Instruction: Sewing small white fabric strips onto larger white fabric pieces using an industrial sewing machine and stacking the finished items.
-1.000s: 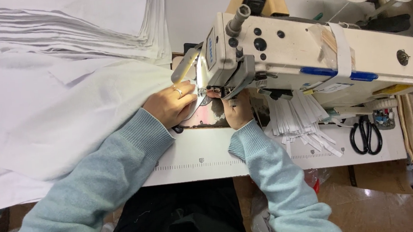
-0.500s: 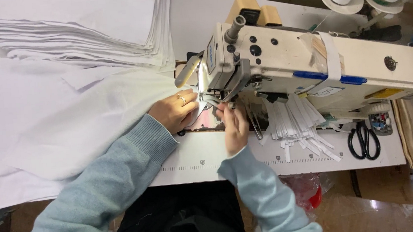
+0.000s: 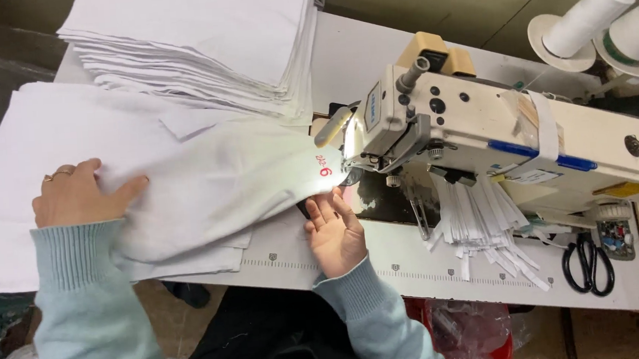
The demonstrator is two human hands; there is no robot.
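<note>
White fabric (image 3: 207, 180) draped across my desk (image 3: 415, 259) from its left edge to the sewing machine (image 3: 496, 137), my left hand (image 3: 81, 195) spread flat, pressing it far left, my right hand (image 3: 334, 231) open, fingers on its hem beside the needle, stacked cloth (image 3: 205, 45) behind.

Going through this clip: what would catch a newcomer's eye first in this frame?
The cream sewing machine at right, its lamp lighting white fabric under the needle. The right hand rests at the fabric's edge by the needle; the left hand lies flat on it far left. A tall stack of white sheets sits behind.
</note>
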